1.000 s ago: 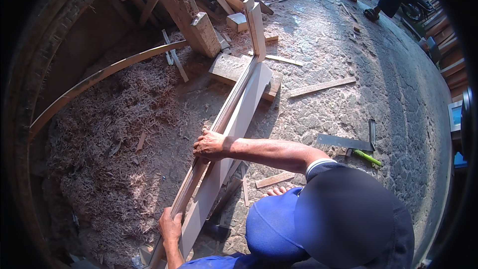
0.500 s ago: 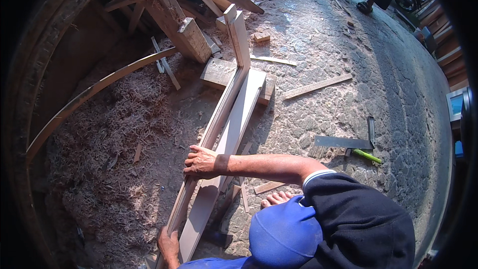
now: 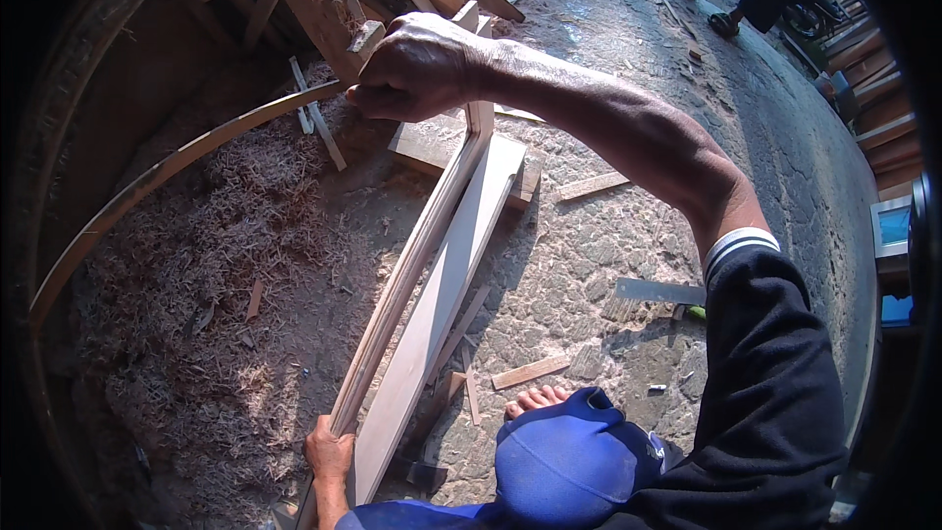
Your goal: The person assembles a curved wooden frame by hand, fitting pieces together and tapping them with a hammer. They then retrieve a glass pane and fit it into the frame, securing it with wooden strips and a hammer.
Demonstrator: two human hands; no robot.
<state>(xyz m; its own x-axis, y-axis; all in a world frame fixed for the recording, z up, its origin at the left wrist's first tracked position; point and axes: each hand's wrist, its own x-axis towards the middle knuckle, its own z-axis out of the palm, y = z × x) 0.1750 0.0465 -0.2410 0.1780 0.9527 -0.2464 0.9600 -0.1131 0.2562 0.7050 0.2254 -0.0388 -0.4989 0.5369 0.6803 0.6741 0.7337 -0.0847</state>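
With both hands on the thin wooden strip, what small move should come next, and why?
Probably slide the right hand back down the thin strip. That hand grips it near the far end, the left hand holds the near end, and the strip lies along the edge of the wide board.

Head-worn fisheye, close, looking down at ground [image 3: 628,236]

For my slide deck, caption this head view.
Right hand and left hand grip long pale wooden strips above wood shavings.

Right hand [image 3: 417,69] fisted, arm outstretched, left hand [image 3: 329,451] low, fingers curled
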